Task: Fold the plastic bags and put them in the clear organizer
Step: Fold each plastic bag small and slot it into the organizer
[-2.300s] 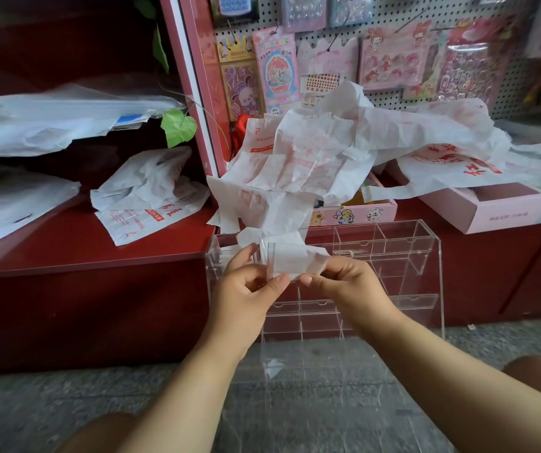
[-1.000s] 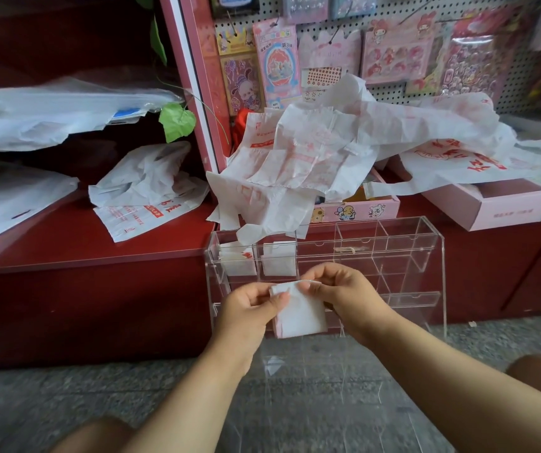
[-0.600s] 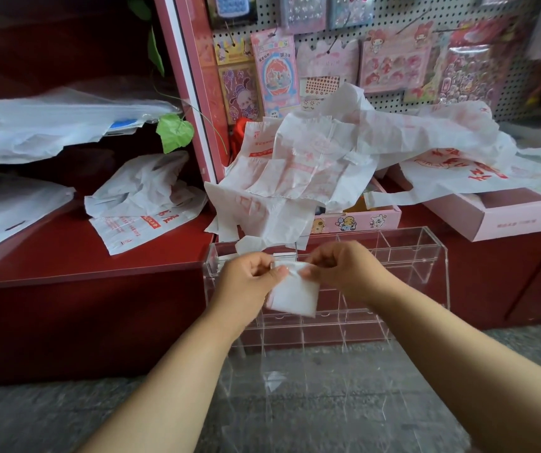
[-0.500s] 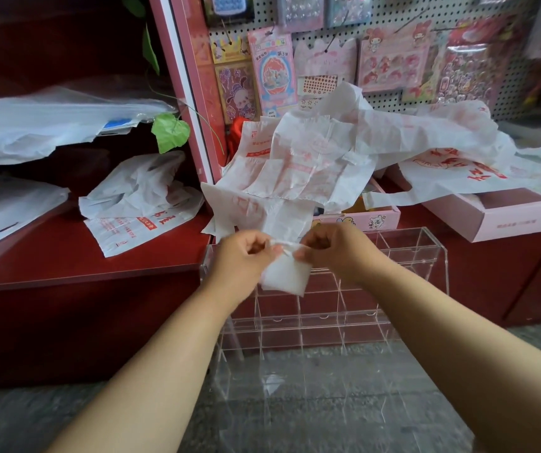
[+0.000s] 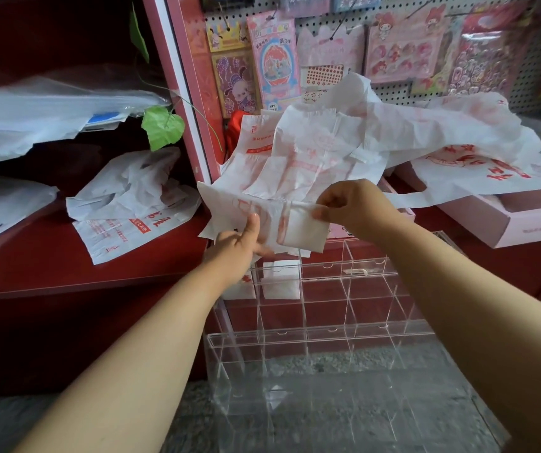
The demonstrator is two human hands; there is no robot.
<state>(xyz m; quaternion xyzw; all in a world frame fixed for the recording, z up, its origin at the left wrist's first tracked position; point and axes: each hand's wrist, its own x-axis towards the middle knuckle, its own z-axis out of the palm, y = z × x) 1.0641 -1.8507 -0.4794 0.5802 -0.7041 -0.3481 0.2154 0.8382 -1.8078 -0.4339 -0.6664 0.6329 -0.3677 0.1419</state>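
since half a second back we have split our hands: both had been pinching the folded bag (image 5: 303,228) together over the organizer (image 5: 328,322), and now only the right hand (image 5: 357,207) keeps it, thumb and fingers pinched on its upper right edge, holding it in the air above the top row. the left hand (image 5: 239,241) has let go and dropped to the low hanging edge of the pile (image 5: 344,148) of loose bags on the ledge, thumb up and fingers spread fairly wide against that edge; we cannot tell whether it grips the plastic or only pushes it.

we judge this as clearing the way: the pile droops over the organizer's back row and hides the next free slot. two squares (image 5: 280,279) already sit side by side in the top left compartments, so the third likely goes just right of them once the overhang is lifted.
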